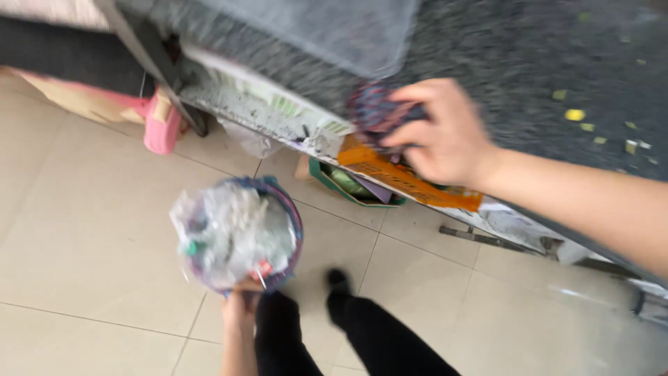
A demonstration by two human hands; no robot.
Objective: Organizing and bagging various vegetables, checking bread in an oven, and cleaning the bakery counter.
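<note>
My right hand (438,132) reaches to the edge of a dark speckled tabletop (529,69) and its fingers are closed on a small bunched dark patterned cloth (376,108). My left hand (240,306) is low in the view, gripping the near rim of a round basket (240,233) with a purple-blue rim. The basket is filled with crumpled clear plastic and scraps. It hangs over the tiled floor, below and left of the table edge. The picture is blurred by motion.
An orange sheet (403,181) and a green-edged box (348,184) sit under the table edge. A pink plastic object (161,125) stands on the beige tiled floor (83,230) at the left. My dark-trousered legs (348,334) are at the bottom. Metal bars (473,237) lie under the table.
</note>
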